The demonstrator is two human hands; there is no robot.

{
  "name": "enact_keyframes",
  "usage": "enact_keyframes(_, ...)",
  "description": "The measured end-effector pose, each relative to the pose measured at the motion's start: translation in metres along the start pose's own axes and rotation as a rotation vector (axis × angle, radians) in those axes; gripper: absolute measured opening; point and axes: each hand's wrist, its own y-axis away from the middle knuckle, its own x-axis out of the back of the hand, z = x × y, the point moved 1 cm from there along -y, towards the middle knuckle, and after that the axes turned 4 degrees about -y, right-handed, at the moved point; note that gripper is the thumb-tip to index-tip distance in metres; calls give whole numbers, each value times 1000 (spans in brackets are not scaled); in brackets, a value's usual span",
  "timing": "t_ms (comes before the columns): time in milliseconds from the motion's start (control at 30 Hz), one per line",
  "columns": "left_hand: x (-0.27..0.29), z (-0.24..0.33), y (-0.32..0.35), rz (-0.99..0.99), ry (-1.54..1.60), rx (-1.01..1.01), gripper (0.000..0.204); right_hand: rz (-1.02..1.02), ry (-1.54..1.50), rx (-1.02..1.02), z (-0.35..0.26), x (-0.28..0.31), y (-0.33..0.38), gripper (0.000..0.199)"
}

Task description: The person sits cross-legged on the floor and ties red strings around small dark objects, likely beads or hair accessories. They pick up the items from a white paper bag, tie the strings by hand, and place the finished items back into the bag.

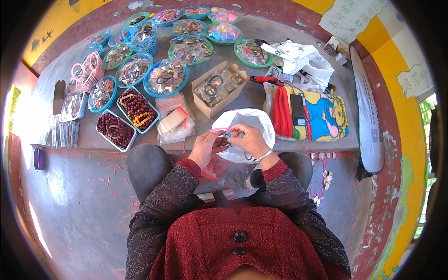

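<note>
My left hand (204,148) pinches pink strip (218,130), right hand (249,140) grips small dark ring (227,137) (detail blurred), both above white plastic bag (254,120).

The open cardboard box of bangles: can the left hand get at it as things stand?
Probably yes. The cardboard box lies just beyond the left hand, nothing standing between, but both that hand and the right hand hold a small item.

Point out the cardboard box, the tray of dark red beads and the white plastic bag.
cardboard box (205,105): head view, front wall.
tray of dark red beads (129,140): head view, near rim.
white plastic bag (252,117): head view, upper bare part.
</note>
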Motion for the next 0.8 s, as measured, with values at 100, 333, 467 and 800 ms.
enact_keyframes(100, 1, -2, -1, -35, -13, -24, 32, 17, -60, -12, 3, -12, 1, 24)
enact_keyframes(333, 3, -2, -1, -62, 46, -69, 25, 1, -348, -152, 6, -7, -2, 16)
enact_keyframes(467, 0, 2, -1, -37, 20, -56, 19, 24, -481, -157, 11, -10, -2, 19)
enact_keyframes(800, 3, 4, -1, -17, 82, -74, 18, 65, -491, -312, -13, -6, 1, 17)
